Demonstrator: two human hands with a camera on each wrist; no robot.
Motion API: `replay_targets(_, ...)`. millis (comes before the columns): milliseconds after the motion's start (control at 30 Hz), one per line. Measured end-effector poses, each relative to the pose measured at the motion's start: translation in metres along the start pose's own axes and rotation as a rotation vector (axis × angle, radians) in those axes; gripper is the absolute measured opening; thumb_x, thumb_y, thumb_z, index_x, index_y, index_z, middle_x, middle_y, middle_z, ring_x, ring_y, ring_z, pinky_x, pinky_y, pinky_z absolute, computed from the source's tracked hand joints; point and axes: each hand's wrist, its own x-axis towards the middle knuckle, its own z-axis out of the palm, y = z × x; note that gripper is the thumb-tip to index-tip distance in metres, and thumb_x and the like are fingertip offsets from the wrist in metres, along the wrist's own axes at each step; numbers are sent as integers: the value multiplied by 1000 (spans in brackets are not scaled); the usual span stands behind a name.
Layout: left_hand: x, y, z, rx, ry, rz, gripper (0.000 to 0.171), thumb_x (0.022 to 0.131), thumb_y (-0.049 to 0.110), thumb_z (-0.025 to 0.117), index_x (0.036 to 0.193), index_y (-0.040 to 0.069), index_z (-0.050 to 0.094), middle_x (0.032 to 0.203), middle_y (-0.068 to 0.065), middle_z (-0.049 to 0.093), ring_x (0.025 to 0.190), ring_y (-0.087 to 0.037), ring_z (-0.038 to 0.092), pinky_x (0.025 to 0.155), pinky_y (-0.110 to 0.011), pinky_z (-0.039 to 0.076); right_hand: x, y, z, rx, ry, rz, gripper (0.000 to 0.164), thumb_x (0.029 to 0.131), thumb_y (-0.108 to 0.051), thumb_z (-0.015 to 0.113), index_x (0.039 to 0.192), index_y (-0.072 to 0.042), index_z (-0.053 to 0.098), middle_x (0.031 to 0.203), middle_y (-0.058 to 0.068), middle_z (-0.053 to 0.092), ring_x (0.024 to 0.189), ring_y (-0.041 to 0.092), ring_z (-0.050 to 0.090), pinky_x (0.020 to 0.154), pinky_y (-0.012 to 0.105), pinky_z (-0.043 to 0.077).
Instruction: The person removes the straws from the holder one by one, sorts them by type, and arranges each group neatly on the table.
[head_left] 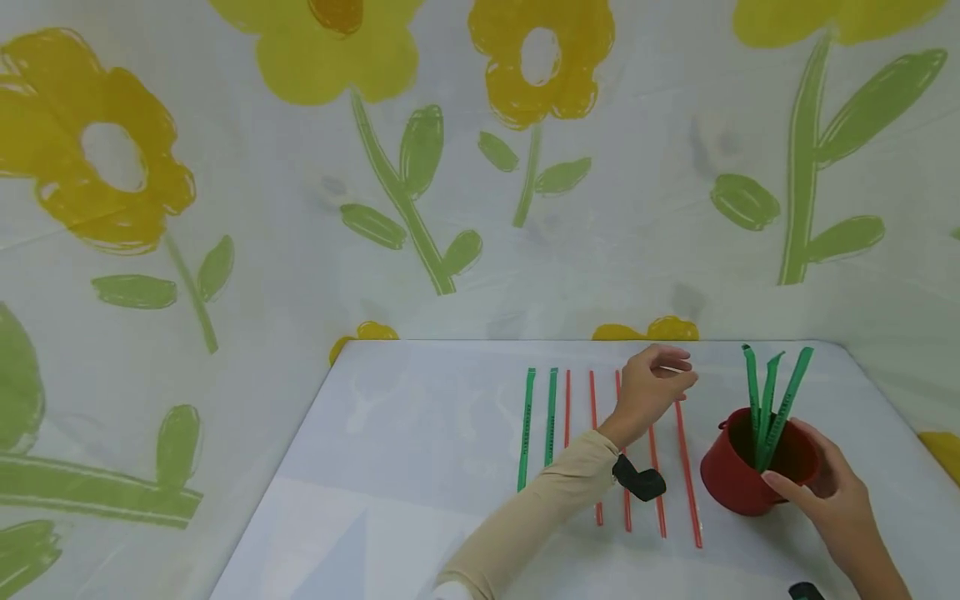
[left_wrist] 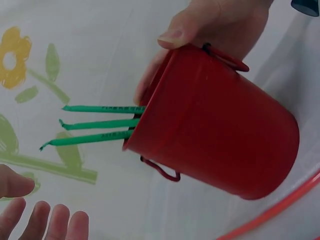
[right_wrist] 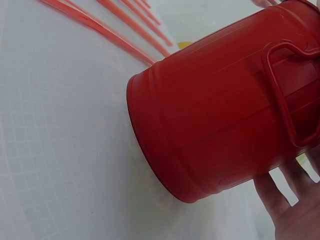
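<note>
A red metal pail (head_left: 733, 473) with small side handles stands at the right of the table. My right hand (head_left: 840, 492) grips it, thumb at the rim and fingers round the far side. Three slim green strips (head_left: 786, 400) with dark print stick out of its mouth; their lower ends are hidden inside. My left hand (head_left: 651, 387) hovers left of the pail above thin red sticks (head_left: 686, 475), palm towards the pail. In the left wrist view its fingers (left_wrist: 57, 220) are loosely bent with nothing between them.
Two more green strips (head_left: 527, 425) lie left of the red sticks on the white table (head_left: 375, 433). Several red sticks lie roughly side by side, partly covered by my left forearm. A flower-printed cloth (head_left: 637, 208) hangs behind the table.
</note>
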Motion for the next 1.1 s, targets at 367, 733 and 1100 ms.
replay_targets(367,5,3,31,84,24,-14,28,87,11,68,114,16,62,98,6,66,79,0,61,64,-16,53,-2,-2,1,7,4,19,84,86,-24,71,150,-34,19,146,2,32,103,-6,34,64,5,46)
replay_targets(733,12,1,56,162,73,20,32,86,13,70,115,19,59,100,9,64,83,3,59,66,-12,50,0,-2,-1,6,6,-15,82,86,-21,70,150,-33,21,145,-1,34,100,-8,35,65,3,44)
replay_targets(1100,14,-9,74,242,50,40,30,87,16,69,114,19,57,96,11,64,82,5,58,63,-9,49,-1,-1,0,37,16,-26,81,86,-18,70,150,-33,22,145,-6,34,102,-12,34,68,0,41)
